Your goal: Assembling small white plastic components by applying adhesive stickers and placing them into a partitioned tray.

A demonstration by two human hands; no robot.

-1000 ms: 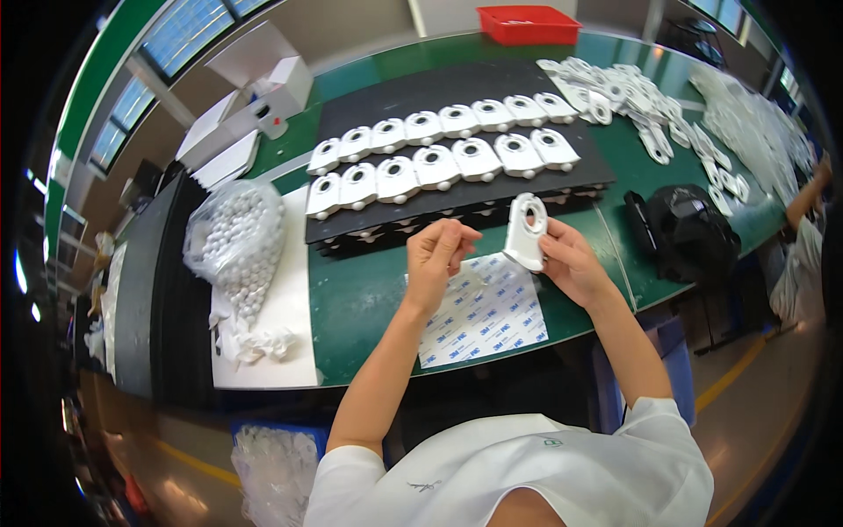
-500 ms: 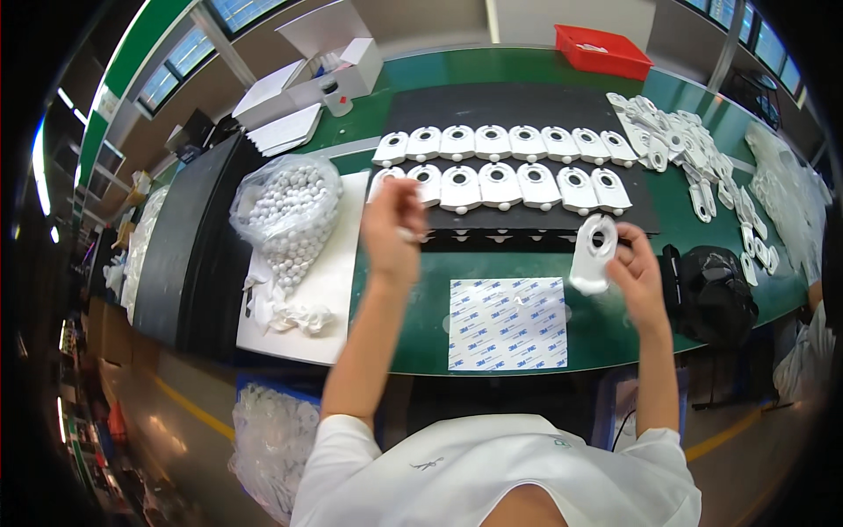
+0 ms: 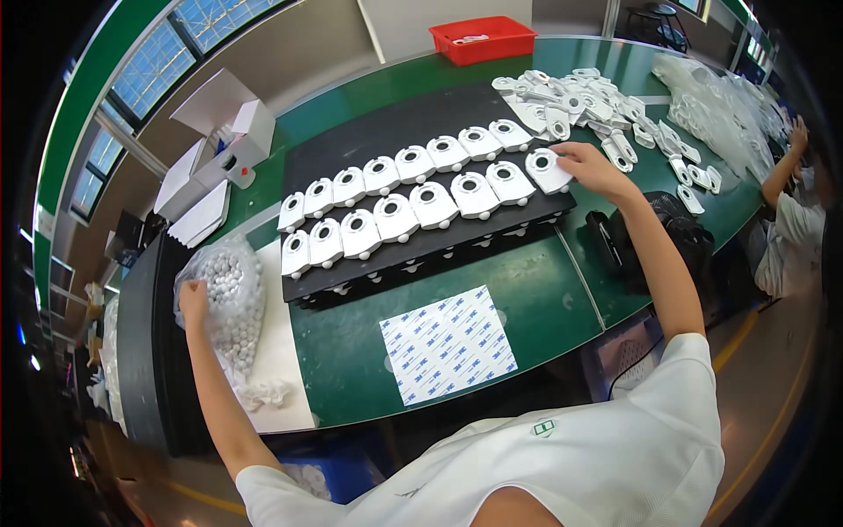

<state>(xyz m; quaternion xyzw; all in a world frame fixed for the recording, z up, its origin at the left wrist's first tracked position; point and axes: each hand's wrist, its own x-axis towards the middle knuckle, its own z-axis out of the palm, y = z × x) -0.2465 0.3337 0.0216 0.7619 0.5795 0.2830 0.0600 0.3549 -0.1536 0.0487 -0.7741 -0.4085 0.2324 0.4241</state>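
Observation:
My right hand [image 3: 594, 169] pinches a flat white plastic part [image 3: 552, 180] with a round hole. It holds the part at the right end of the front row on a black foam board [image 3: 329, 149]. Two rows of similar white parts [image 3: 433, 205] lie on this board, many with a small white ball at the lower edge. Far to the left, my left hand [image 3: 194, 304] is at the rim of a clear plastic bag [image 3: 256, 285] full of small white balls [image 3: 226, 279]. Its fingers are curled together, and what they grip is hidden.
A printed white sheet [image 3: 449, 345] lies on the green table [image 3: 351, 369]. Loose white parts [image 3: 580, 97] are heaped at the back right, near a red bin [image 3: 483, 41] and clear plastic bags [image 3: 702, 101]. A black bag [image 3: 672, 230] stands right. Another person's arm [image 3: 781, 167] shows far right.
My right hand has brought the white part from above the table to the front row's right end. My left hand has moved left to the ball bag. The whole view has turned.

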